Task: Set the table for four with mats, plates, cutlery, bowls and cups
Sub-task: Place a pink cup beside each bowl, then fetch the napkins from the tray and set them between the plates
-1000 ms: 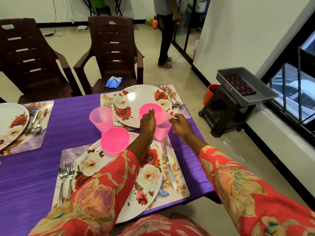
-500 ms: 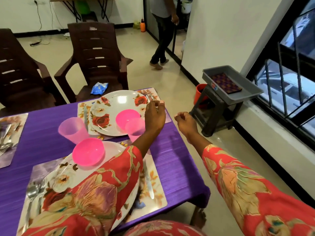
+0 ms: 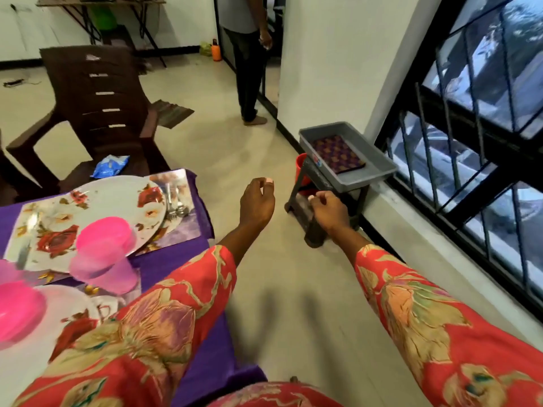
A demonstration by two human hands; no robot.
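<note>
left hand (image 3: 256, 201): mine, out past the table's right edge over bare floor, fingers loosely curled, holding nothing that I can see.
right hand (image 3: 328, 211): also out over the floor, in front of the dark stool (image 3: 317, 221); fingers loosely curled, nothing in them as far as I can tell.
sleeves: red floral, both forearms stretched forward.
table (image 3: 205, 333): purple cloth, lower left of view.
far setting: floral mat (image 3: 176, 230) with a rose-print plate (image 3: 102, 201) on it; pink bowl (image 3: 104, 235) on the plate's near part; cutlery (image 3: 173, 201) on the mat just right of the plate.
pink cup (image 3: 108, 273): upright, just in front of that bowl, blurred.
near setting: second pink bowl (image 3: 17, 309) on a second floral plate (image 3: 73, 301), partly under my left sleeve.
grey tray (image 3: 367, 154): sits on the stool by the window; a purple patterned mat (image 3: 338, 154) lies flat inside.
chair (image 3: 97, 113): brown plastic, behind the table, blue packet (image 3: 110, 165) on its seat.
background: a person standing (image 3: 246, 54) at the doorway.
</note>
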